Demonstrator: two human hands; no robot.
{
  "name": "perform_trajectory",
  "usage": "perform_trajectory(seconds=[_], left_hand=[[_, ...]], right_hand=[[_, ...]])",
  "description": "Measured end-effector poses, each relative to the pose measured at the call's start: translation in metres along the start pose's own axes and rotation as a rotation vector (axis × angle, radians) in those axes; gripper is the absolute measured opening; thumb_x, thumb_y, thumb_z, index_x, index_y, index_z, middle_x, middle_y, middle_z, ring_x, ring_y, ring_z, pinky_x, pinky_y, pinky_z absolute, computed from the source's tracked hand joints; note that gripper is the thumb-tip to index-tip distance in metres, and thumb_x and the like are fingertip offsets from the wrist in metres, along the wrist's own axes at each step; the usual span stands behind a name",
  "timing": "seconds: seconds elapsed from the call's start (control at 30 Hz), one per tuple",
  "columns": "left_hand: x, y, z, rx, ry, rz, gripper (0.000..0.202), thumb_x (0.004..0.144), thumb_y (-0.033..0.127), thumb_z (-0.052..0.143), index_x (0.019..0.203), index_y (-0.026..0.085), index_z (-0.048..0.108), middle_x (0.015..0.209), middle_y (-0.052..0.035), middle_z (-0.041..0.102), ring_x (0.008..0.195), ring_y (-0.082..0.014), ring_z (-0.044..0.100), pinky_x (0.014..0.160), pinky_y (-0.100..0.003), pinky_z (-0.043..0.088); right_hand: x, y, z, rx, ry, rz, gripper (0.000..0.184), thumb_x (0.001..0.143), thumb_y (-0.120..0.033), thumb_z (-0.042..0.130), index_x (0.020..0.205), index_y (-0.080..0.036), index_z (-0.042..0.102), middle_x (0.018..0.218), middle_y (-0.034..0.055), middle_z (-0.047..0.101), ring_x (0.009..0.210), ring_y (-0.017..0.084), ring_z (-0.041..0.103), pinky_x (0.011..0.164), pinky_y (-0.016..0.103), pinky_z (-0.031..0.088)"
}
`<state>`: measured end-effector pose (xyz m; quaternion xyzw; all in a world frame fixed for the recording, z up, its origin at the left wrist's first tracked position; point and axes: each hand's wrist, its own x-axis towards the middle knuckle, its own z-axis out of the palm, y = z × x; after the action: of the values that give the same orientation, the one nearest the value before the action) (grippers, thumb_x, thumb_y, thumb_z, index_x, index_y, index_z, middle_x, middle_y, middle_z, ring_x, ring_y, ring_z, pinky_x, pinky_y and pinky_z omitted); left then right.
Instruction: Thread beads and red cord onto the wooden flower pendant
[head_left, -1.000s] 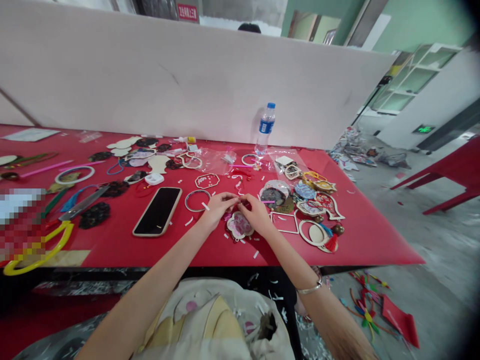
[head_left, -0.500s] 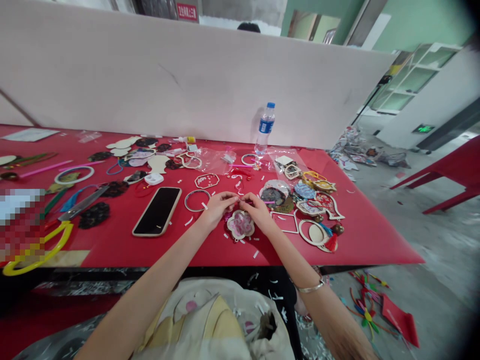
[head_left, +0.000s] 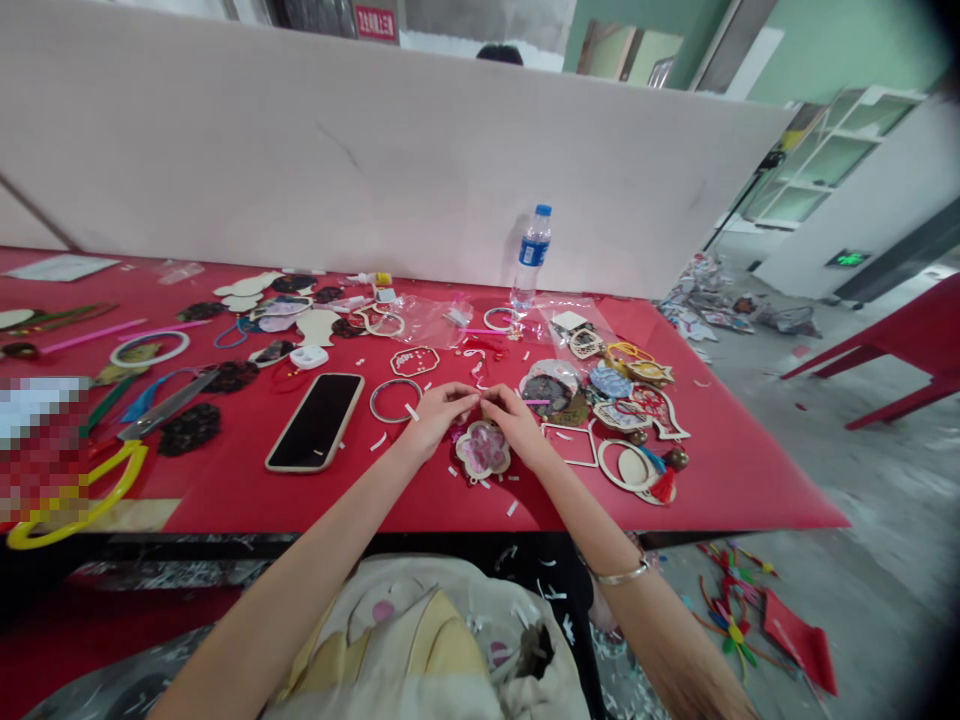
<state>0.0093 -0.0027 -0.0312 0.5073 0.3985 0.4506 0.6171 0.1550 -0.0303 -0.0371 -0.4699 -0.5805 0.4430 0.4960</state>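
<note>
My left hand (head_left: pixel 435 415) and my right hand (head_left: pixel 517 422) meet fingertip to fingertip over the red table (head_left: pixel 420 500). Both pinch something small between them, too small to make out. Just below the fingertips lies a flower-shaped wooden frame with pink patterned fabric (head_left: pixel 482 451). A metal ring (head_left: pixel 393 399) lies left of my left hand, and a black phone (head_left: pixel 316 421) lies further left. A square wooden frame (head_left: pixel 574 444) sits right of my right hand.
Wooden ornaments with tassels (head_left: pixel 637 420) crowd the right side. A water bottle (head_left: pixel 531 257) stands by the white partition (head_left: pixel 375 170). Scissors (head_left: pixel 161 410), hoops and fabric pieces cover the left. White paper scraps litter the table. A red chair (head_left: pixel 892 360) stands at right.
The flower-shaped frame has shifted slightly between my hands. The hands stay pinched together at the same spot.
</note>
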Motion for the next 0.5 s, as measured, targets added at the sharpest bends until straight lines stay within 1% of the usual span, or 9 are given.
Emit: perform_trajectory(seconds=[0.1, 0.27, 0.37, 0.5], left_hand=[[-0.0010, 0.0017, 0.0011, 0.052, 0.007, 0.018, 0.027, 0.065, 0.033, 0.073, 0.080, 0.012, 0.065, 0.052, 0.0036, 0.052, 0.048, -0.0072, 0.043, 0.048, -0.020, 0.030], [-0.0017, 0.0043, 0.0024, 0.144, 0.026, 0.056, 0.021, 0.066, 0.030, 0.071, 0.077, 0.013, 0.065, 0.056, 0.0028, 0.055, 0.049, -0.0081, 0.045, 0.049, -0.021, 0.033], [0.0002, 0.0024, 0.0019, 0.183, 0.016, 0.080, 0.020, 0.067, 0.030, 0.070, 0.077, 0.014, 0.064, 0.058, 0.0024, 0.057, 0.049, -0.0087, 0.046, 0.049, -0.022, 0.035], [0.0031, -0.0012, 0.0008, 0.213, -0.003, 0.109, 0.017, 0.069, 0.030, 0.067, 0.077, 0.015, 0.062, 0.060, 0.0030, 0.057, 0.048, -0.0085, 0.045, 0.050, -0.022, 0.036]], right_hand=[[-0.0002, 0.0018, -0.0006, -0.069, 0.007, -0.025, 0.010, 0.080, -0.032, 0.052, 0.081, -0.021, 0.052, 0.069, -0.0037, 0.055, 0.068, 0.013, 0.052, 0.066, 0.026, 0.044], [-0.0006, 0.0017, -0.0019, -0.346, 0.047, -0.120, 0.012, 0.082, -0.027, 0.049, 0.081, -0.021, 0.060, 0.079, 0.0015, 0.062, 0.076, 0.017, 0.057, 0.074, 0.031, 0.044], [-0.0002, 0.0012, -0.0028, -0.383, 0.068, -0.149, 0.010, 0.080, -0.023, 0.052, 0.080, -0.020, 0.062, 0.082, 0.0033, 0.063, 0.080, 0.018, 0.057, 0.077, 0.033, 0.044], [-0.0002, 0.0014, -0.0032, -0.402, 0.079, -0.166, 0.009, 0.078, -0.019, 0.053, 0.079, -0.021, 0.062, 0.083, 0.0031, 0.064, 0.080, 0.018, 0.058, 0.077, 0.033, 0.046]])
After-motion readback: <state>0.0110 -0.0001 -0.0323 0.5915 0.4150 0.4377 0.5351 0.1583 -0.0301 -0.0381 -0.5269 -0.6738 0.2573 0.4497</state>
